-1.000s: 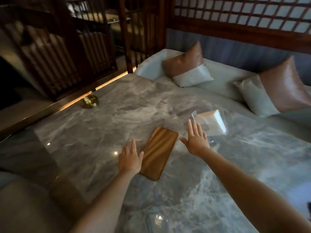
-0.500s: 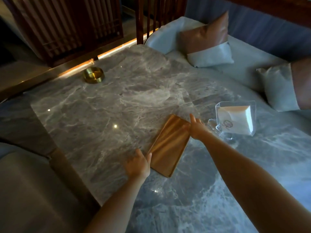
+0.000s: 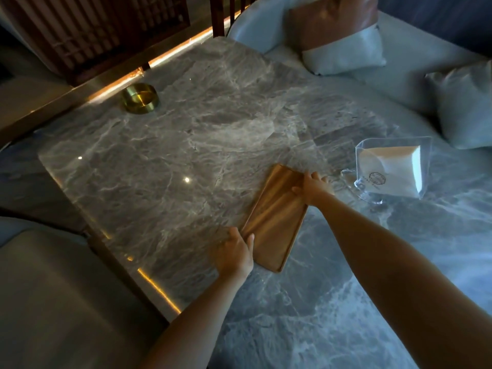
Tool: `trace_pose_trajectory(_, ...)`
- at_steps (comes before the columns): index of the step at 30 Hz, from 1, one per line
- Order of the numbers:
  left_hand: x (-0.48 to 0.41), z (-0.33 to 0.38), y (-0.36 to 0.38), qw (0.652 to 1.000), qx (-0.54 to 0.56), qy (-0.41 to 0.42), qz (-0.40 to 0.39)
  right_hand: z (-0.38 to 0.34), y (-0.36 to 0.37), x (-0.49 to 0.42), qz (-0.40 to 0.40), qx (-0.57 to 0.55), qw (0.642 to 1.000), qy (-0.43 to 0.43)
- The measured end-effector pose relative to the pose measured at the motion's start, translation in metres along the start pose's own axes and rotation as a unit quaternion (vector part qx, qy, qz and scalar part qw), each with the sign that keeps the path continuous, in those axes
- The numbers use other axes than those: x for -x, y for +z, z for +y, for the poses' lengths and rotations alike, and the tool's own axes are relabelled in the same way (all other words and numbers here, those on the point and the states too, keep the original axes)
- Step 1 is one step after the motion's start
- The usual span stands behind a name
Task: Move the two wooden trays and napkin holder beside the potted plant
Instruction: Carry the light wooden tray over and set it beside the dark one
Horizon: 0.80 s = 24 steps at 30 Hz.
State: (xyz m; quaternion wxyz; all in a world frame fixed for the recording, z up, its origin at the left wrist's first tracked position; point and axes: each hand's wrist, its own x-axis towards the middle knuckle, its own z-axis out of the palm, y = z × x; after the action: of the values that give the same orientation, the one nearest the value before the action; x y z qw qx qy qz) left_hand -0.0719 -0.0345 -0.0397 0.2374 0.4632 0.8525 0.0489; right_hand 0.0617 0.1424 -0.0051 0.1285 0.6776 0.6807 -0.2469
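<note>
Marble table (image 3: pixel 165 145) fills the view, dim booth w/ cushioned bench seating along the far and right sides. Wooden tray (image 3: pixel 277 219) lies flat near the table's middle, long axis running diagonally from near-left to far-right; only one tray visible, can't tell if a second is stacked under it. Napkin holder (image 3: pixel 394 169), clear w/ white napkins, stands just beside the tray's far end, toward the right edge. No potted plant in view.

Left hand (image 3: pixel 234 253) is curled at the tray's near-left corner, thumb on the rim, fingers on the table beside it. Right hand (image 3: pixel 311 186) grips the far-right end, thumb on top, fingers wrapped over the edge. Both look like they're taking hold; can't tell if the tray is off the table yet.

Judgement: step in hand is lifting the tray. Get fingertips under both ends, raise it level so nothing slides, both hands rising together.

Room: wide open marble to the left and far side; brass ashtray (image 3: pixel 140 98) sits well apart near the far-left corner. Tight spot is right of the tray, so watch the right elbow near the holder. Left table edge drops to a seat; keep the tray inboard.
</note>
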Motion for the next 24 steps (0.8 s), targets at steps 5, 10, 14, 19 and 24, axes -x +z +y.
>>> trace_pose_trajectory(5, 0.002, 0.001, 0.0, 1.0, 0.013, -0.016, 0.015, 0.004, 0.004, 0.006, 0.007, -0.023, 0.999, 0.033)
trace_pose_trajectory(10, 0.002, 0.002, -0.004, 0.999, 0.032, -0.02, 0.001, 0.021, 0.008, 0.02, -0.001, -0.051, 0.995, 0.083)
trace_pose_trajectory(14, -0.001, 0.0, -0.012, 1.0, 0.012, -0.007, -0.004, 0.041, 0.014, 0.037, -0.01, -0.088, 0.989, 0.115)
trace_pose_trajectory(19, 0.001, 0.006, -0.014, 0.999, -0.024, 0.024, -0.025, 0.071, 0.022, 0.064, -0.002, -0.135, 0.982, 0.133)
trace_pose_trajectory(24, -0.004, 0.027, -0.013, 0.997, -0.014, 0.069, -0.032, 0.108, 0.028, 0.095, 0.033, -0.161, 0.975, 0.149)
